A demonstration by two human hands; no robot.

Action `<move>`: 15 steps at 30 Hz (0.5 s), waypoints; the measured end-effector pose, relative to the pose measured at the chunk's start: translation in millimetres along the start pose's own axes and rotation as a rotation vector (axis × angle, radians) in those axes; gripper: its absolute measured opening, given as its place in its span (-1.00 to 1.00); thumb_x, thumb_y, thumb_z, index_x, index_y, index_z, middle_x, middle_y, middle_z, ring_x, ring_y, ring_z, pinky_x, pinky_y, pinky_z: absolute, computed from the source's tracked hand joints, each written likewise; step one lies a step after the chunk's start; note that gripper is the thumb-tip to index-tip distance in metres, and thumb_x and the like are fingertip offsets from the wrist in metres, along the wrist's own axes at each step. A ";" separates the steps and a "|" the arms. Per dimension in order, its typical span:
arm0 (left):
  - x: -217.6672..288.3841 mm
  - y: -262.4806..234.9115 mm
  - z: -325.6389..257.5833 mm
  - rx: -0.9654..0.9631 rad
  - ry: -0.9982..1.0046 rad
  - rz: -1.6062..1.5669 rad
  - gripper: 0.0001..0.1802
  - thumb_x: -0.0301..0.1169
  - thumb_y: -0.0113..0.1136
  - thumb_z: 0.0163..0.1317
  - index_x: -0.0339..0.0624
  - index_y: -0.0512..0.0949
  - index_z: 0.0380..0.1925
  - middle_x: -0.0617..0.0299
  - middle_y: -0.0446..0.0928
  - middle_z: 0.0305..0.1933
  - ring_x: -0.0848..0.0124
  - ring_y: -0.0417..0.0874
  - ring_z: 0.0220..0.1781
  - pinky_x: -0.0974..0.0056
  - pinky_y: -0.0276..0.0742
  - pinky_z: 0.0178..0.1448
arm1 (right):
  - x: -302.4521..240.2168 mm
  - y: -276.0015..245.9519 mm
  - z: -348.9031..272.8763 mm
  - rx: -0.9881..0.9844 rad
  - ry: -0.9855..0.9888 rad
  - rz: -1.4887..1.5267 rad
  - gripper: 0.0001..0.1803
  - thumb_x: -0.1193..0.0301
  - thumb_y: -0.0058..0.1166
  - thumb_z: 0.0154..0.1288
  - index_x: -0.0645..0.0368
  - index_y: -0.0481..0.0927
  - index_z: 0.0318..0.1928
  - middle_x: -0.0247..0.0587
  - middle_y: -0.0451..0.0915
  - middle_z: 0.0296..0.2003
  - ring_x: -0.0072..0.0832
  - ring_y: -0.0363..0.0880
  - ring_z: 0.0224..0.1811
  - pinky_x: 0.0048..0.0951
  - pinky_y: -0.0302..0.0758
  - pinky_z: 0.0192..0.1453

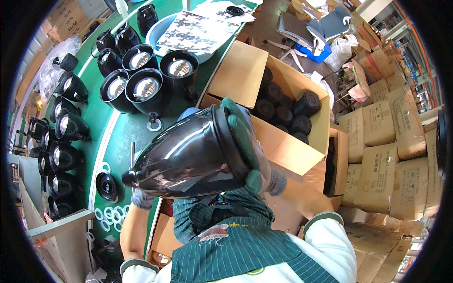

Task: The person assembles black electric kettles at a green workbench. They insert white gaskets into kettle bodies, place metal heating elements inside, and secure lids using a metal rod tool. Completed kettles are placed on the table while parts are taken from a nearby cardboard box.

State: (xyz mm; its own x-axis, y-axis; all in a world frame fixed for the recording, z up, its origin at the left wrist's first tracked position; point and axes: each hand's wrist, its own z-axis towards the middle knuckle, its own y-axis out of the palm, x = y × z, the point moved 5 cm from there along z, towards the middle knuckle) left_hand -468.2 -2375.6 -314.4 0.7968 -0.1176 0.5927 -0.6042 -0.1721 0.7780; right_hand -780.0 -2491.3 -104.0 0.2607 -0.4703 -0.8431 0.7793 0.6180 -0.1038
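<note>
You hold a big black lamp shell with both gloved hands. Your right hand closes on its wide rim, while your left hand supports its narrow end from below. Just beyond your right hand stands an open cardboard box of black parts.

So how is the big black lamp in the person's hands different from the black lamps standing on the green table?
The held lamp shell lies tilted on its side, gripped by the right hand at its rim and the left hand at its narrow end; the table lamps stand free, mouths up. The table lamps show shiny reflectors inside; the held lamp shell shows only its glossy outside. Both are black and rounded.
</note>
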 end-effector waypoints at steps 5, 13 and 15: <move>88.6 145.9 -3.5 0.199 0.765 1.332 -0.52 -0.33 0.42 0.19 -0.34 0.67 0.09 0.05 0.73 0.03 0.25 0.75 0.03 0.17 0.61 0.24 | -5.2 5.6 -25.8 0.161 0.219 0.175 -0.14 0.00 -0.03 0.60 0.41 0.10 0.57 0.21 0.25 0.50 -0.04 0.31 0.52 -0.12 0.19 0.60; 72.0 152.3 5.9 0.226 0.533 1.405 -0.61 -0.29 0.33 0.22 -0.33 0.72 -0.04 0.14 0.77 -0.16 0.34 0.76 -0.12 0.27 0.61 0.16 | -12.1 -12.9 -0.8 0.001 -0.087 -0.063 -0.20 0.03 -0.07 0.62 0.31 0.07 0.59 0.11 0.22 0.54 -0.12 0.27 0.55 -0.14 0.16 0.63; 74.0 157.8 -3.0 0.225 0.564 1.320 -0.62 -0.29 0.31 0.22 -0.34 0.73 -0.06 0.11 0.78 -0.15 0.32 0.77 -0.11 0.25 0.62 0.16 | -2.2 -7.2 -17.2 0.108 0.083 0.122 -0.22 0.05 -0.08 0.63 0.27 0.08 0.59 0.07 0.22 0.54 -0.15 0.28 0.55 -0.14 0.17 0.64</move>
State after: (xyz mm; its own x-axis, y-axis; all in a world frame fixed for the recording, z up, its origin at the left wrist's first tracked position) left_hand -504.7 -2408.5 -147.1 -0.4697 0.0752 0.8796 -0.8229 -0.3981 -0.4054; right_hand -796.0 -2483.8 -110.5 0.3128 -0.3395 -0.8871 0.8027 0.5938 0.0558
